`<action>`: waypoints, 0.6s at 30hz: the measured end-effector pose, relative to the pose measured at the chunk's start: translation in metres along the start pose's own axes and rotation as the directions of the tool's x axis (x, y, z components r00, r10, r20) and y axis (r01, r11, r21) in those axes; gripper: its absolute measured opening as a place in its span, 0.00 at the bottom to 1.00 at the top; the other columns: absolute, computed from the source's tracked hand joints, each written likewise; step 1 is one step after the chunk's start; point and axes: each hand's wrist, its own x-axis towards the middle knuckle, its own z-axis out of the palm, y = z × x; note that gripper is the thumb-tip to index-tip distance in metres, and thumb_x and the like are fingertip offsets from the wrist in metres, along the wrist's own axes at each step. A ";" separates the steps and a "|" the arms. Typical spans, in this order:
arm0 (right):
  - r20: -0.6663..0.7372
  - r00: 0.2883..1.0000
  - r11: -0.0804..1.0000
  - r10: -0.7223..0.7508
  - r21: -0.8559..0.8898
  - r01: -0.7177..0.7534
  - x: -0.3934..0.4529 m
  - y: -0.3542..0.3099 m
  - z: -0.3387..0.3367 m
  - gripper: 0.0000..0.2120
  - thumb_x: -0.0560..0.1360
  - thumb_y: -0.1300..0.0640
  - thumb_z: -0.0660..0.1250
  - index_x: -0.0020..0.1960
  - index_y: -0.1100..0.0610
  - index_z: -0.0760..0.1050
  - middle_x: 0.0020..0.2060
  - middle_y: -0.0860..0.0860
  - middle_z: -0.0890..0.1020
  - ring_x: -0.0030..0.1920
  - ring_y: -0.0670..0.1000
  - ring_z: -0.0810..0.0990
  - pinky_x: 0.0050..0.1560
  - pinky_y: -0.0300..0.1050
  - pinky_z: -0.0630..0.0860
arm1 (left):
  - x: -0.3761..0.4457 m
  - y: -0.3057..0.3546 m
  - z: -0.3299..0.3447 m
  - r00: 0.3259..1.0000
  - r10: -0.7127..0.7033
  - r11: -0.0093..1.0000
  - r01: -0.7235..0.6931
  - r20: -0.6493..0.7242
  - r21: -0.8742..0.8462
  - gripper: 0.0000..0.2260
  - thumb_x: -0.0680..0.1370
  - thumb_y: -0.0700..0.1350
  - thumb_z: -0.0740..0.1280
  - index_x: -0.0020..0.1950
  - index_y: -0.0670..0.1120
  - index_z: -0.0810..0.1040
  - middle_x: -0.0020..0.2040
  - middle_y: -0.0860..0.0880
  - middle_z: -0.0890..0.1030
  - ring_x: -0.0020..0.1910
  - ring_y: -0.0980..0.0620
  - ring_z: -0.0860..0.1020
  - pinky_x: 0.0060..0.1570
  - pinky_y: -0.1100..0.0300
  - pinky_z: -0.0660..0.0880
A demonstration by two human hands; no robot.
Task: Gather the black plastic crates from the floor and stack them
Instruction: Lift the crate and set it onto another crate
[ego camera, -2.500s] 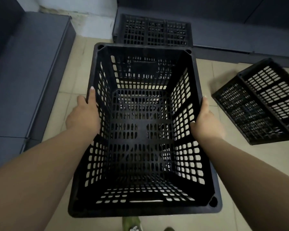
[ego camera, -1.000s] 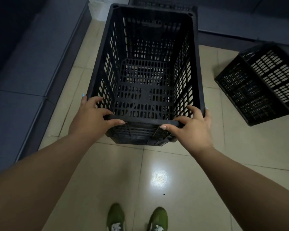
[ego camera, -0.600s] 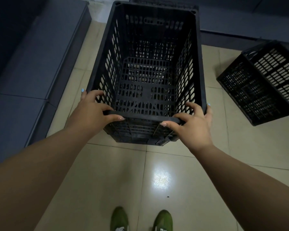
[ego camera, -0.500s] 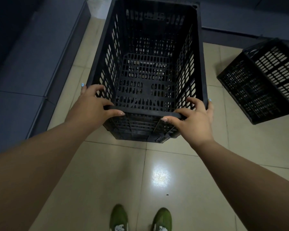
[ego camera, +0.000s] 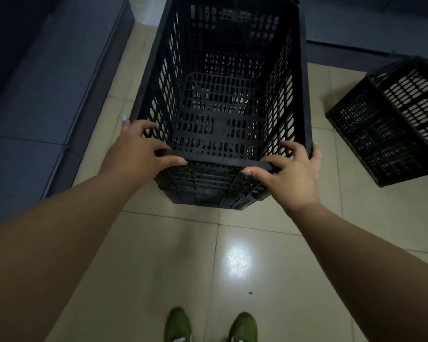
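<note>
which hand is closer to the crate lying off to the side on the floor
Right. The right hand grips the near rim of the upright crate at the corner facing the side crate; the left hand grips the opposite near corner, farther away.

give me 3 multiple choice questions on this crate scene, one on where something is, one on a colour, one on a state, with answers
1. Where does the second crate lie relative to the held crate?
A. to its right, on the floor
B. inside it
C. on the person's feet

2. What colour are the person's shoes?
A. white
B. green
C. red

3. How are the hands placed on the held crate?
A. both off it
B. only the left hand on it
C. both gripping its near rim

Answers:
1. A, it lies tipped on its side on the tiles, apart from the held crate.
2. B, both shoes at the bottom edge are green.
3. C, the left hand and right hand each curl fingers over the near rim at its corners.
</note>
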 end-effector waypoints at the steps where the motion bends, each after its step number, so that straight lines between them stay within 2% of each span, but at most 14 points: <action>1: 0.008 1.000 1.000 0.009 0.006 -0.009 0.000 0.000 0.000 0.23 0.62 0.30 0.69 0.49 0.44 0.83 0.68 0.46 0.68 0.74 0.60 0.47 0.75 0.55 0.45 | 0.000 0.000 0.000 1.000 0.001 1.000 -0.001 0.009 0.020 0.24 0.67 0.64 0.70 0.57 0.50 0.83 0.72 0.54 0.64 0.76 0.48 0.53 0.71 0.45 0.60; 5: 0.006 1.000 1.000 0.009 -0.002 -0.009 0.005 0.000 -0.002 0.25 0.62 0.29 0.68 0.50 0.44 0.83 0.68 0.45 0.68 0.74 0.60 0.47 0.75 0.55 0.45 | 0.011 -0.001 -0.003 0.999 0.022 0.999 -0.023 0.044 0.027 0.26 0.67 0.64 0.70 0.58 0.50 0.82 0.73 0.55 0.62 0.76 0.47 0.52 0.72 0.44 0.58; 8: 0.055 0.998 0.999 0.009 -0.052 -0.006 0.006 -0.004 -0.002 0.25 0.65 0.29 0.65 0.53 0.45 0.81 0.70 0.47 0.67 0.74 0.61 0.44 0.74 0.56 0.42 | 0.014 -0.001 -0.006 0.994 0.001 0.998 -0.008 0.105 0.059 0.31 0.65 0.70 0.65 0.60 0.52 0.80 0.75 0.54 0.60 0.76 0.46 0.49 0.72 0.40 0.56; 11: 0.172 0.985 0.989 0.018 -0.148 0.008 0.010 -0.007 -0.012 0.25 0.68 0.28 0.60 0.57 0.41 0.77 0.74 0.48 0.59 0.74 0.64 0.39 0.72 0.62 0.43 | 0.014 0.004 -0.009 0.975 -0.056 0.971 0.002 0.216 0.239 0.32 0.68 0.74 0.57 0.66 0.59 0.73 0.79 0.53 0.49 0.76 0.43 0.39 0.71 0.34 0.43; 13: 0.249 0.967 0.989 0.051 -0.146 -0.015 0.013 -0.009 -0.021 0.24 0.70 0.28 0.57 0.62 0.36 0.73 0.76 0.47 0.52 0.74 0.63 0.37 0.73 0.61 0.42 | 0.009 0.014 -0.012 0.971 -0.068 0.934 -0.018 0.228 0.356 0.32 0.70 0.74 0.52 0.71 0.61 0.67 0.79 0.52 0.44 0.76 0.41 0.37 0.70 0.36 0.39; 15: 0.208 0.977 0.992 0.044 -0.127 -0.018 0.015 -0.007 -0.030 0.24 0.71 0.29 0.58 0.65 0.35 0.71 0.76 0.49 0.51 0.75 0.61 0.39 0.73 0.60 0.42 | 0.001 0.027 -0.010 0.986 0.010 0.925 -0.073 0.168 0.372 0.31 0.73 0.72 0.51 0.73 0.62 0.63 0.79 0.51 0.47 0.77 0.44 0.40 0.71 0.39 0.41; 18: 0.035 0.997 0.997 0.069 -0.043 -0.068 0.012 -0.002 -0.040 0.26 0.72 0.32 0.60 0.68 0.39 0.69 0.76 0.53 0.54 0.76 0.58 0.47 0.74 0.57 0.48 | -0.007 0.051 -0.002 0.984 0.084 0.944 -0.130 0.160 0.302 0.27 0.76 0.68 0.50 0.74 0.63 0.57 0.79 0.52 0.50 0.77 0.47 0.44 0.73 0.40 0.44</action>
